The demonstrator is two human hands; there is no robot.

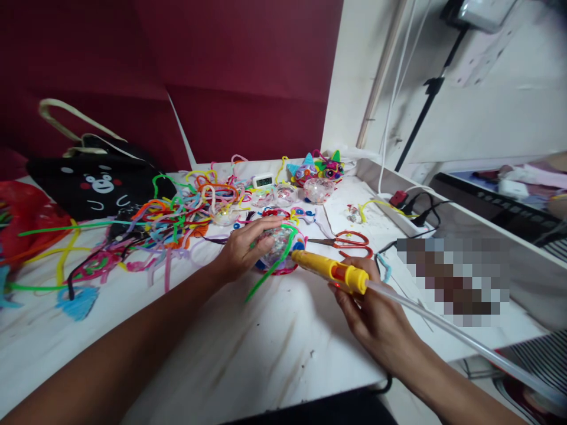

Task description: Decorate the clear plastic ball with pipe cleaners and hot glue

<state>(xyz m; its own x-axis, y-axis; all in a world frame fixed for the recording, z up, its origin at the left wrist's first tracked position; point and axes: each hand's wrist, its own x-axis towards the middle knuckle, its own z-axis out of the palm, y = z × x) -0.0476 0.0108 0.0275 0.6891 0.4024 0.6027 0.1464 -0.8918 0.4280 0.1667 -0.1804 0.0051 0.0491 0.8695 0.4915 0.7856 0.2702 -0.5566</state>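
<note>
Under my left hand (248, 248) is a clear ball (273, 243) with glittery filling, and my fingers curve over its top and side. A green pipe cleaner (277, 260) runs down across the ball, its loose end sticking out toward me. My right hand (372, 307) is wrapped round a yellow hot glue gun (330, 270) with a long clear glue stick (443, 330) trailing from its back. The gun's nozzle meets the ball's right side, beside a dark blue piece; whether it touches, I cannot tell. Orange-handled scissors (349, 241) lie just behind the gun.
Tangled pipe cleaners (186, 206) cover the left, before a black bag (97, 183). A small digital clock (263, 181), clear balls (319, 190) and decorated animal-like figures (310, 170) stand at the back. A power strip (405, 215) with plugs and cables sits along the right edge.
</note>
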